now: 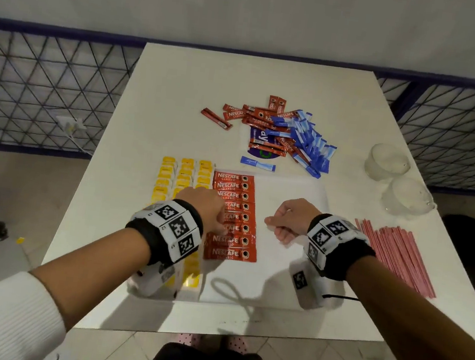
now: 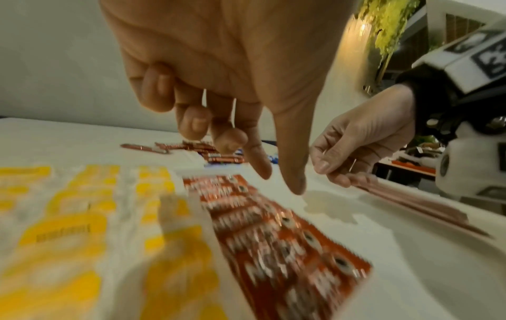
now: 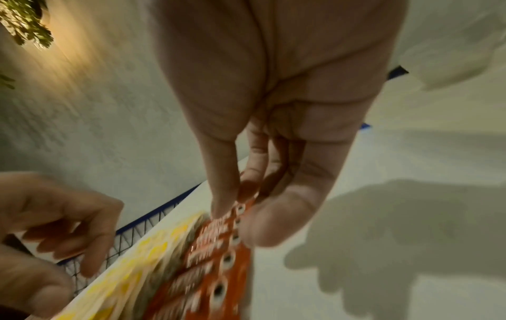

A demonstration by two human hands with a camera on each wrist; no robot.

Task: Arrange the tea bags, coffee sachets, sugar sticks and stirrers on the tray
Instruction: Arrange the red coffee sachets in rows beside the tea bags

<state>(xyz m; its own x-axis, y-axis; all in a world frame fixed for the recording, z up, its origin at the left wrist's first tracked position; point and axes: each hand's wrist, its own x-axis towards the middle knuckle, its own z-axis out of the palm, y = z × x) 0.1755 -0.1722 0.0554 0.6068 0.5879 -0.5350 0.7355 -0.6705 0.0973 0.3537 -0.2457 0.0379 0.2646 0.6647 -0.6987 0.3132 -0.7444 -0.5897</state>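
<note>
While the white surface is carrying everything, the tray is lying flat at its near middle, and it is serving here as the landmark. Along the tray's left part, the yellow tea bags are sitting in three columns, and the coffee sachets are forming one red column just beside them. Beyond the tray's far edge, a loose heap of red sachets and blue sugar sticks is waiting; off the tray's right edge, the pink stirrers are lying in a fanned bundle. The left hand is hovering over the red column, fingers loosely curled and gripping nothing. The right hand is hanging over the tray's bare middle, fingers curled; whether it is pinching anything I cannot tell. The sachets are probably handling as light, thin and slick, so pinching one by a short end should be safest.
</note>
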